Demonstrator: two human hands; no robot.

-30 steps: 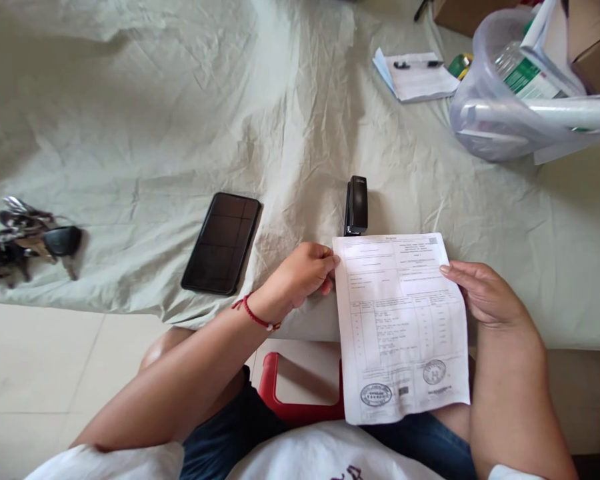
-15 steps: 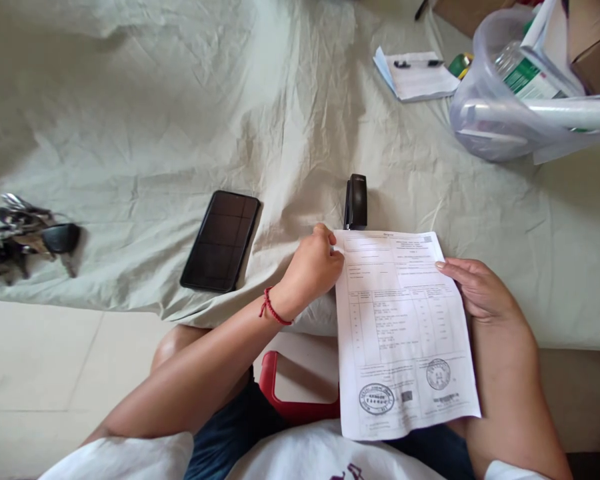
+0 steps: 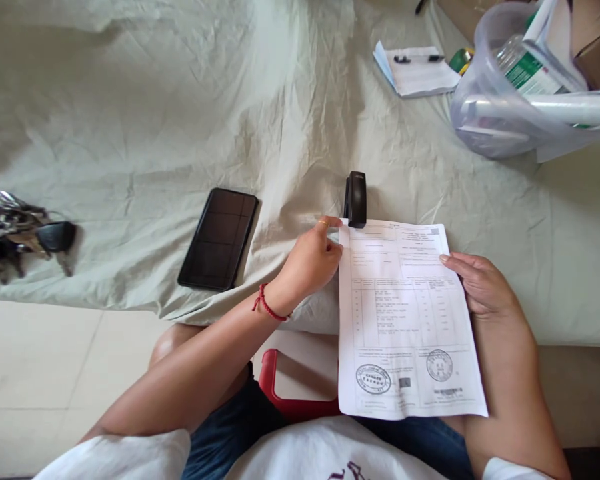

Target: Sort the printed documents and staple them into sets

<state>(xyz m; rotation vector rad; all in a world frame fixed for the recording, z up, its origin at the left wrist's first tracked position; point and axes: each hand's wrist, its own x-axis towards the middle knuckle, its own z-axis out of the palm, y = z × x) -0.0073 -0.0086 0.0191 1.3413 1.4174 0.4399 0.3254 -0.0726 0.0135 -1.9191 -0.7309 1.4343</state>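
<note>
A printed paper form (image 3: 405, 320) with tables and two round stamps lies partly over the bed's front edge and my lap. My left hand (image 3: 311, 261), with a red thread at the wrist, pinches the sheet's top left corner. My right hand (image 3: 480, 285) grips its right edge, thumb on top. A black stapler (image 3: 356, 199) stands on the sheet-covered bed just beyond the paper's top left corner, a little past my left fingertips.
A black phone (image 3: 219, 238) lies left of my left hand, a bunch of keys (image 3: 20, 233) at far left. At the back right sit a notepad with a pen (image 3: 416, 70) and a clear plastic tub (image 3: 520, 93) holding bottles and papers. A red stool (image 3: 295, 400) shows beneath me.
The paper slid forward and up toward the stapler. My left hand moved from the sheet's left edge up to its top left corner. My right hand kept its hold.
</note>
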